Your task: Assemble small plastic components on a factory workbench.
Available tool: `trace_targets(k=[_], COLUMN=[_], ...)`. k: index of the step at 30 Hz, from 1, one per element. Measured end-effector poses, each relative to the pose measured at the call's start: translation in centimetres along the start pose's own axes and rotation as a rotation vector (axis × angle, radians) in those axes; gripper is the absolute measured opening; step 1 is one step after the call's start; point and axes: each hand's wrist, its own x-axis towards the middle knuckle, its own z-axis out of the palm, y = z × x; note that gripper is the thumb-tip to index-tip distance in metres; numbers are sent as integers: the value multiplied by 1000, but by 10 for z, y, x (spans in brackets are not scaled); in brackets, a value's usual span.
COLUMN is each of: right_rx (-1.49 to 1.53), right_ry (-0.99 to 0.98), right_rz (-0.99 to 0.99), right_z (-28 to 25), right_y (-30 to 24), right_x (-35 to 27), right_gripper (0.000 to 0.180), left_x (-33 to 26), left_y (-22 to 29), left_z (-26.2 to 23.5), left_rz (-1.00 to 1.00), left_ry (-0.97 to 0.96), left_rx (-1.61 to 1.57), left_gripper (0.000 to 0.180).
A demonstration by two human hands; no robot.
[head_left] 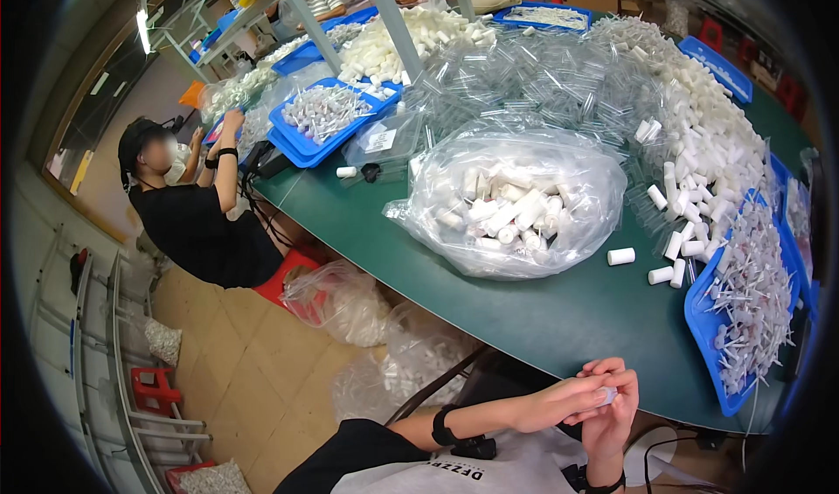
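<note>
At the table's near edge my two hands meet around a small whitish piece (pixel 607 395), mostly hidden by fingers, so its kind is unclear. My left hand (pixel 559 402) reaches in from the left, its fingers closed on the piece. My right hand (pixel 617 411) is upright against it, fingers curled round the same piece. To the right lies a blue tray (pixel 699 315) heaped with small white pointed parts with thin stems (pixel 753 288). Ahead of my hands, a clear plastic bag (pixel 437 232) holds white cylindrical caps (pixel 516 214). A few loose white caps (pixel 620 256) lie beside it.
Clear tubes (pixel 542 79) and white caps (pixel 699 135) are piled across the green table (pixel 393 267). Blue trays (pixel 293 149) stand at the far left, near grey posts (pixel 391 22). A co-worker (pixel 188 223) sits left. Filled bags (pixel 419 354) rest on the floor.
</note>
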Motion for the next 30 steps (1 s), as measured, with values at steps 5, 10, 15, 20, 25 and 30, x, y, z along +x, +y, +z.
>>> trace_targets(k=[5, 10, 15, 20, 25, 30], right_rx=[14, 89, 200, 189, 20, -111], right_ry=[-26, -9, 11, -6, -126, -285], right_rz=[3, 130, 318, 327, 485, 523], right_z=[-3, 15, 11, 4, -2, -35], right_y=[1, 8, 16, 14, -4, -9], right_x=[-2, 0, -7, -10, -9, -14], right_gripper=[35, 52, 61, 57, 54, 59], left_x=[2, 3, 2, 0, -12, -18], left_y=[-7, 1, -1, -8, -19, -40], left_z=[4, 4, 9, 11, 0, -5], left_rz=[40, 112, 128, 79, 10, -39], left_ry=[34, 65, 97, 108, 52, -16], left_rx=[5, 83, 28, -116, -229, -247], left_gripper=[26, 20, 16, 18, 24, 20])
